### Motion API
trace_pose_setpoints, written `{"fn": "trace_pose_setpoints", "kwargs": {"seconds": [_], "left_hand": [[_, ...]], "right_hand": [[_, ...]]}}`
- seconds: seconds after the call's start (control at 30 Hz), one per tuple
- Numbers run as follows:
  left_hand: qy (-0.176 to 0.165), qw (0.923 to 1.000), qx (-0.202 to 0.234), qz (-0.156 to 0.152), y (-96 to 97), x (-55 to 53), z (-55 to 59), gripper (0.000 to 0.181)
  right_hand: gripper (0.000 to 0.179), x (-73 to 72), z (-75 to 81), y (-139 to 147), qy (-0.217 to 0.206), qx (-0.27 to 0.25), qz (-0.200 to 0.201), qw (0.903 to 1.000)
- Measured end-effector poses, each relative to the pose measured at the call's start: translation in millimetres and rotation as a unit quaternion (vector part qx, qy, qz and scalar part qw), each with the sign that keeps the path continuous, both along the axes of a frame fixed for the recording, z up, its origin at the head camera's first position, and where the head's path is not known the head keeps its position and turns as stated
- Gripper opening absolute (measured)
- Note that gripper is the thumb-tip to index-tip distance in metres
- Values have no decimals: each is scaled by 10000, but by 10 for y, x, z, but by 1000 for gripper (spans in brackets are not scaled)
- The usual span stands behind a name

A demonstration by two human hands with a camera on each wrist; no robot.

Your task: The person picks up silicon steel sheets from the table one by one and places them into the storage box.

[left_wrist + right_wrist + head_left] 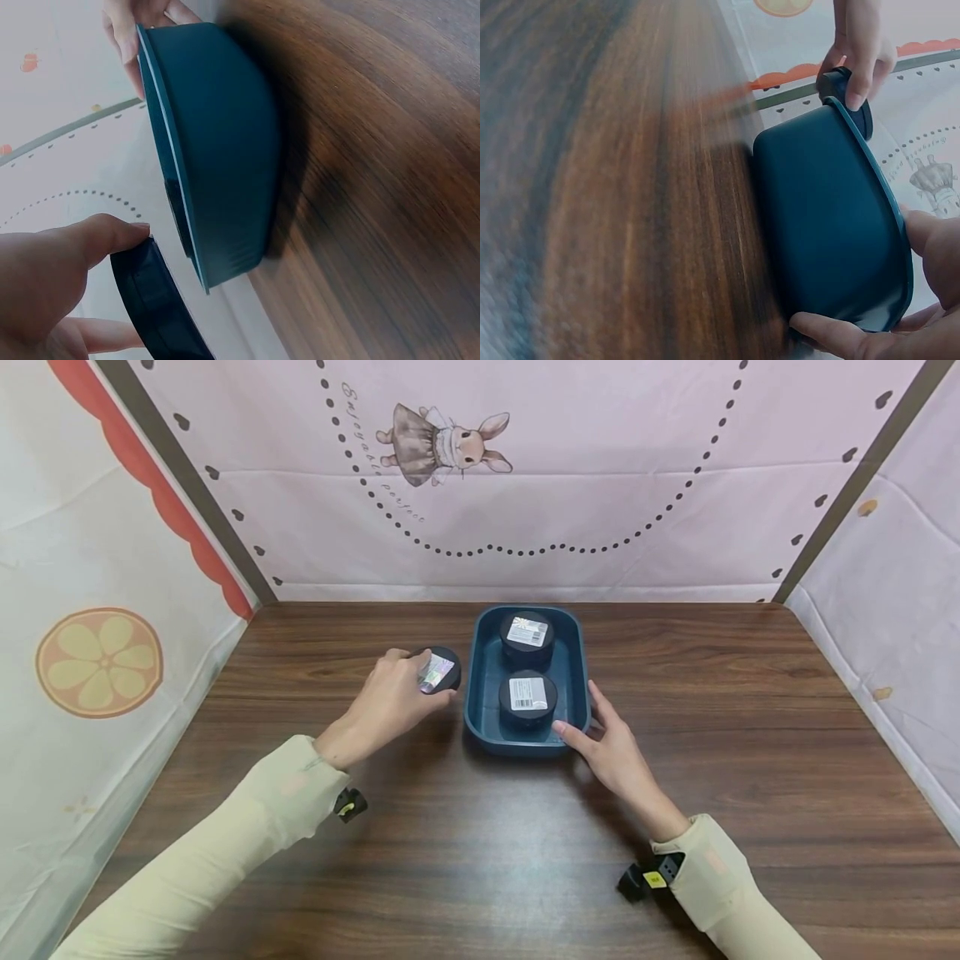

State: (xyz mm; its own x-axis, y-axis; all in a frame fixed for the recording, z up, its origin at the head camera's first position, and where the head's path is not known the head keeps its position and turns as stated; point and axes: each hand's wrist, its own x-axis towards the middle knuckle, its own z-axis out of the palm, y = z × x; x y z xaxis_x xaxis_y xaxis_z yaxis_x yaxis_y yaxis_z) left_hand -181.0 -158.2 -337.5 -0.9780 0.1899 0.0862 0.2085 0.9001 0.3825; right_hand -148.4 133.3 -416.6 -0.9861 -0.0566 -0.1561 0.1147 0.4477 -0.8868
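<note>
Just left of a dark blue plastic bin [474,677], my left hand [393,689] holds a black round container [446,670] between thumb and fingers. A shiny label covers part of the container's top. In the left wrist view the held container [154,300] is raised and tilted close to the bin's rim. My right hand [618,752] grips the bin at its near right corner, thumb over the rim and fingers against the outer wall. Inside the bin stand two similar black containers, one at the far end [527,635] and one nearer [528,697], labels up.
The bin stands on a brown wood-grain table [712,693], toward its back edge. A pink printed cloth [585,510] hangs behind the table, and white cloths [67,552] close off both sides. Each wrist wears a small black camera [349,804].
</note>
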Motion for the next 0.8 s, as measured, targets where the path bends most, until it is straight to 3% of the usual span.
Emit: {"fn": "trace_pose_setpoints", "kwargs": {"seconds": [0.4,0.8], "left_hand": [[-6,9995,-15,-305,217,17,46,67],[-175,9995,2,-278,323,19,33,70]], "right_hand": [[90,0,2,3,-14,9,-7,10000],[90,-4,2,2,-53,23,-20,10000]]}}
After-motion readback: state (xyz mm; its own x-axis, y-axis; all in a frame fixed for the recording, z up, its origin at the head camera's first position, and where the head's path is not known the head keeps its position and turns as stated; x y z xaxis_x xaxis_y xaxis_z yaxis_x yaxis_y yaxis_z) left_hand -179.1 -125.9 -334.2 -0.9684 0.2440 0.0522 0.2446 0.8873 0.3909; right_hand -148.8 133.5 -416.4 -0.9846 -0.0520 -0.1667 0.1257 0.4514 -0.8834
